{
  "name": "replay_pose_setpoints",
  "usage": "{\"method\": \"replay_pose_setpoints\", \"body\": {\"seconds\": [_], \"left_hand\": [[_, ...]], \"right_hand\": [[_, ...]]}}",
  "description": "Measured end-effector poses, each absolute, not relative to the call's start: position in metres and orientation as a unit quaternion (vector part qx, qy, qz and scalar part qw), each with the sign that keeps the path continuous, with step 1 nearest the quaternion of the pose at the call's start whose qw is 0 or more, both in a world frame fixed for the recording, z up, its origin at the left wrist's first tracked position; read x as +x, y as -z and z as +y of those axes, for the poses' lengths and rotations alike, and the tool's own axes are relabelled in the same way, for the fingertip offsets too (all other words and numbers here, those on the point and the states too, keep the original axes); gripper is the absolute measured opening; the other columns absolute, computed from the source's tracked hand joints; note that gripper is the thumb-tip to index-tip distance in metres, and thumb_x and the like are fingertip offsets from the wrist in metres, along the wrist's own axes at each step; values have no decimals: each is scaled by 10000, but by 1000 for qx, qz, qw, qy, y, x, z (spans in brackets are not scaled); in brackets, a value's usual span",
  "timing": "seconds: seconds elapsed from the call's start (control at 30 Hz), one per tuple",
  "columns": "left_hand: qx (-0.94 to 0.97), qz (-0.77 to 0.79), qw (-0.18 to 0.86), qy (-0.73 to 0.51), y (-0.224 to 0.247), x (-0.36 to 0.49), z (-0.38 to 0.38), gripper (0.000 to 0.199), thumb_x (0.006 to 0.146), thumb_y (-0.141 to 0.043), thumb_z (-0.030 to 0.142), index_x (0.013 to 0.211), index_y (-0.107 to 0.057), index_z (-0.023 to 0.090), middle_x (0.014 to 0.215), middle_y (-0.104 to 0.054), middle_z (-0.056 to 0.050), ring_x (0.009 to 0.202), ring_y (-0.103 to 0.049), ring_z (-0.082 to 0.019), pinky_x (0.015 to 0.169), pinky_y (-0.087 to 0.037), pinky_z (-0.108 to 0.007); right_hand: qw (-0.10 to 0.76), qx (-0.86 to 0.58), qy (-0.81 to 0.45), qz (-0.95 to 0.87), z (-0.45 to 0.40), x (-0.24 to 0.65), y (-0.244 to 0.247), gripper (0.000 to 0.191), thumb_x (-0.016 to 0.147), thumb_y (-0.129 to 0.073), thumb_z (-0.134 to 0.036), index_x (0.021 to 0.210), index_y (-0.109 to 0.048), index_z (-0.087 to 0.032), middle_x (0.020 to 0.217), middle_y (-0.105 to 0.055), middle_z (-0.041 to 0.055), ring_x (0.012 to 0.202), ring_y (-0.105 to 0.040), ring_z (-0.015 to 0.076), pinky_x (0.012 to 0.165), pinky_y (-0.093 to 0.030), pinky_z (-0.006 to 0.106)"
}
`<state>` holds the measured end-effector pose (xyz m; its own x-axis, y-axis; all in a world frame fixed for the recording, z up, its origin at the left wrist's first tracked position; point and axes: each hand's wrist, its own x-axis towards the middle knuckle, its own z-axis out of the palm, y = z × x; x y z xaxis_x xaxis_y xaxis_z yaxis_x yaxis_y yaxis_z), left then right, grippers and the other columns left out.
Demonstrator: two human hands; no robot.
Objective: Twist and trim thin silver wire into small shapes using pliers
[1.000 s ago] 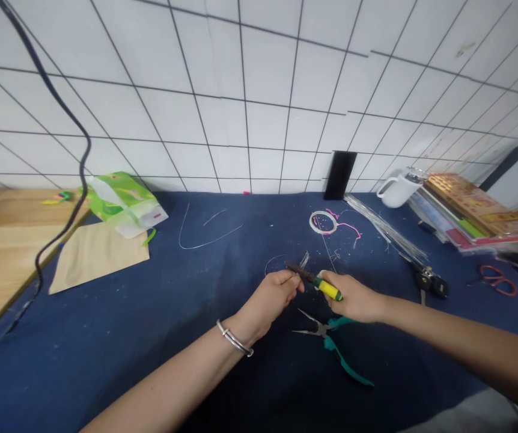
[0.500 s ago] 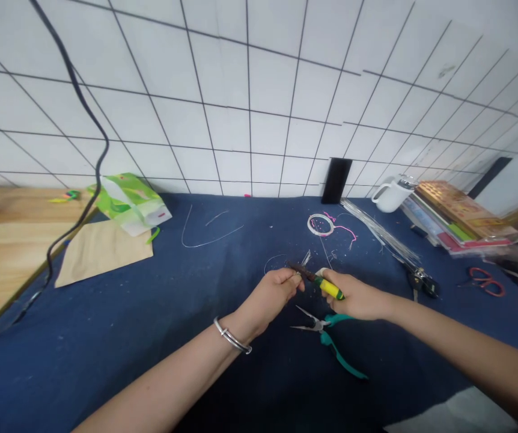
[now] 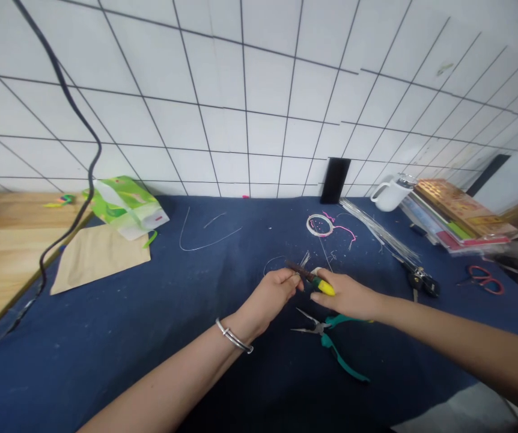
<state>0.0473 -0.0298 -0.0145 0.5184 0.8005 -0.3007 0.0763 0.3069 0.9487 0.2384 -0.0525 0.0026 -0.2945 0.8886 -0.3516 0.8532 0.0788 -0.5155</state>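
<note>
My right hand (image 3: pixel 347 293) is closed around pliers (image 3: pixel 324 287) with yellow-and-green handles and dark, rusty-looking jaws. The jaws reach left to the fingertips of my left hand (image 3: pixel 279 288), which pinches thin silvery wire (image 3: pixel 304 258). Several wire ends fan out just beyond the jaws, and one thin strand curves off to the left. The exact grip inside my left fingers is hidden. Just below my hands, long-nose pliers (image 3: pixel 319 328) with teal handles lie spread on the dark blue cloth (image 3: pixel 160 337). My right hand partly covers their upper handle.
A pale ring with pink cord (image 3: pixel 319 225) lies beyond my hands. Further right are a bundle of wires (image 3: pixel 376 228), keys (image 3: pixel 421 279), red-handled scissors (image 3: pixel 484 279), a white mug (image 3: pixel 389 193) and stacked books (image 3: pixel 457 216). Brown paper (image 3: pixel 101 258) and a green bag (image 3: pixel 128 201) lie left.
My right hand has shifted slightly left and now covers more of the yellow handle. My left hand keeps its pinch in nearly the same place. The view has moved a little.
</note>
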Motion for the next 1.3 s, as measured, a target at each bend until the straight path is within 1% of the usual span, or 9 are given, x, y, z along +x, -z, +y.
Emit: {"method": "replay_pose_setpoints", "body": {"seconds": [0.1,0.23,0.4,0.6,0.8,0.97,1.07,1.17,1.3], "left_hand": [[531,414,689,-268,10,46,-27,243,810,-430,340,716,-541,146,508,-307,69,440,-234,-58,446,-177,-195],[530,420,684,-271,14,45,-24,240,806,-440,337,711,-543,143,501,-299,72,438,-228,-57,450,-183,-196],[527,428,680,-276,21,46,-22,239,807,-442,335,708,-544,143,508,-307,67,454,-241,-62,455,-198,-194],[542,434,668,-267,26,44,-20,248,819,-429,348,727,-548,150,528,-306,58,478,-252,-73,453,-202,-195],[571,405,655,-284,21,47,-26,242,828,-415,322,719,-548,151,559,-338,44,521,-293,-84,485,-242,-199],[592,404,629,-300,14,49,-39,241,832,-407,317,727,-549,155,556,-337,46,517,-289,-86,482,-235,-202],[607,387,618,-315,14,48,-44,233,828,-415,301,714,-552,150,580,-375,36,547,-324,-89,513,-266,-202],[607,385,617,-321,14,47,-45,242,828,-417,309,717,-561,149,582,-381,34,549,-330,-89,520,-272,-203],[566,407,645,-313,10,46,-41,252,828,-418,332,728,-559,148,536,-324,52,482,-268,-71,461,-219,-192]], "right_hand": [[34,-607,-303,-734,-50,235,0,247,779,-499,-411,915,-461,-208,783,-585,21,677,-537,167,586,-334,248],[28,-618,-290,-730,-46,233,6,145,744,-510,-303,840,-466,-204,719,-569,7,640,-523,150,561,-319,235],[30,-605,-311,-732,-41,234,9,159,675,-496,-180,828,-465,-213,671,-538,-26,577,-477,114,530,-308,215],[44,-592,-328,-735,-39,237,12,129,658,-483,-157,771,-444,-208,629,-476,-48,561,-432,98,498,-283,208],[82,-586,-335,-733,-49,241,12,127,680,-498,-182,774,-417,-210,650,-477,-57,566,-429,92,507,-297,205],[114,-577,-303,-750,-61,240,8,143,669,-502,-172,768,-407,-210,659,-478,-59,579,-431,95,526,-303,210],[128,-575,-281,-757,-66,238,6,140,666,-490,-160,759,-398,-212,643,-460,-63,577,-424,95,532,-301,211],[118,-575,-291,-756,-65,238,4,143,659,-485,-154,767,-411,-210,649,-464,-61,582,-424,96,537,-304,212],[78,-568,-373,-729,-54,242,-5,209,627,-521,-149,819,-456,-196,686,-491,-47,607,-442,104,533,-319,208]]}}
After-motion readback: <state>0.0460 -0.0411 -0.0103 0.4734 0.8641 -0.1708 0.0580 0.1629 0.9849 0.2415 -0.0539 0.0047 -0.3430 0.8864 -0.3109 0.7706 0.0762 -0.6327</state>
